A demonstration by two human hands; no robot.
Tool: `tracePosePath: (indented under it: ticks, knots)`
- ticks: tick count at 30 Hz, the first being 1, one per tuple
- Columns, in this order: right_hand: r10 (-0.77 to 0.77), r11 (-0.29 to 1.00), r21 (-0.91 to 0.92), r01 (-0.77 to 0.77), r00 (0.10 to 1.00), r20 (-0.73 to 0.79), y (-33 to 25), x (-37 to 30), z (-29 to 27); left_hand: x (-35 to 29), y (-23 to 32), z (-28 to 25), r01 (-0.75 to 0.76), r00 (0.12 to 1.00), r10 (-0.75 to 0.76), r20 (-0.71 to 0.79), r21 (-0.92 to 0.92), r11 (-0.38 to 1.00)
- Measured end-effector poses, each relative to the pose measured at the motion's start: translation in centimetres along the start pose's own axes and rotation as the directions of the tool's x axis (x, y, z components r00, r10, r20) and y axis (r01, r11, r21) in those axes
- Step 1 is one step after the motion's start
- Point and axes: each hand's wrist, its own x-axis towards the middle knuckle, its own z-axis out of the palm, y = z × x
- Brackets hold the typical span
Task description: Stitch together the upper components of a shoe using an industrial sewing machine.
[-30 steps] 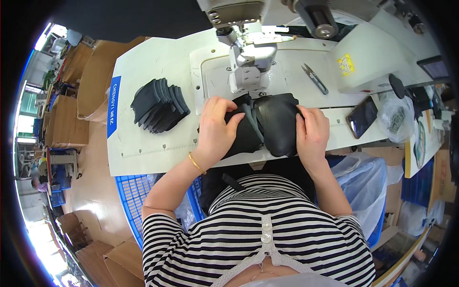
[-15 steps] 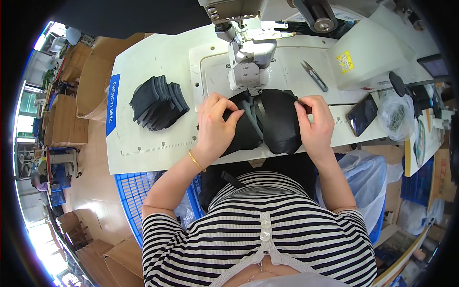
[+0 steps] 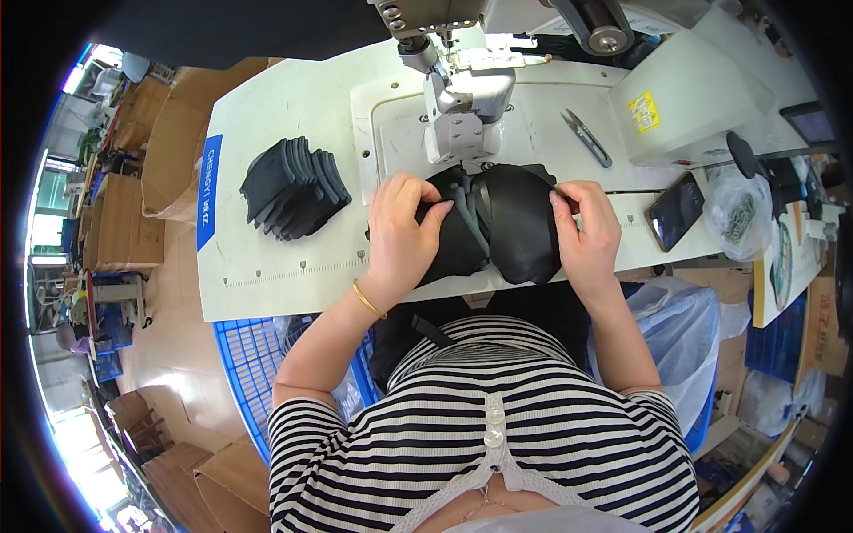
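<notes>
In front of the sewing machine's head [image 3: 462, 120] lie two black padded fabric pieces, a left piece [image 3: 460, 247] and a smooth, rounded right piece [image 3: 520, 226]. Grey inner edges show where they meet, just below the presser area. My left hand [image 3: 398, 233] pinches the upper left part of the left piece between thumb and fingers. On the other side, my right hand [image 3: 586, 231] grips the outer edge of the right piece, thumb against fingers. The needle and the seam under the head are hidden from view.
A fanned stack of black and grey pieces [image 3: 295, 191] sits left on the table [image 3: 267, 293]. Thread snips [image 3: 586, 139] and a phone [image 3: 675, 213] lie to the right, near a plastic bag [image 3: 737, 213]. Blue baskets [image 3: 249, 360] stand below the table edge.
Both hands keep their grip, and the two pieces lie almost as before. My left forearm has shifted very slightly to the right.
</notes>
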Motion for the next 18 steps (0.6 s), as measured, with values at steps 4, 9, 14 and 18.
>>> tracePosePath:
  ticks: [4, 9, 14, 18]
  knots:
    - [0.019, 1.0, 0.015, -0.019, 1.0, -0.003, -0.1, 0.2, -0.2, 0.5, 0.5, -0.7, -0.191, 0.979, 0.194, -0.055, 0.057, 0.98]
    - [0.051, 0.978, 0.204, -0.032, 0.995, -0.086, -2.9, 2.5, -1.6, 2.0, 3.1, -5.9, -0.012, 0.998, 0.04, 0.056, -0.428, 0.904]
    - [0.084, 0.818, 0.544, -0.187, 0.975, 0.208, -7.2, 3.9, -0.1, 4.6, 6.3, -7.1, -0.131, 0.984, 0.166, 0.063, -0.375, 0.918]
    - [0.126, 0.71, 0.638, -0.297, 0.946, 0.299, -7.9, 3.5, 0.4, 4.7, 6.1, -6.7, 0.059, 0.988, 0.022, 0.152, -0.51, 0.858]
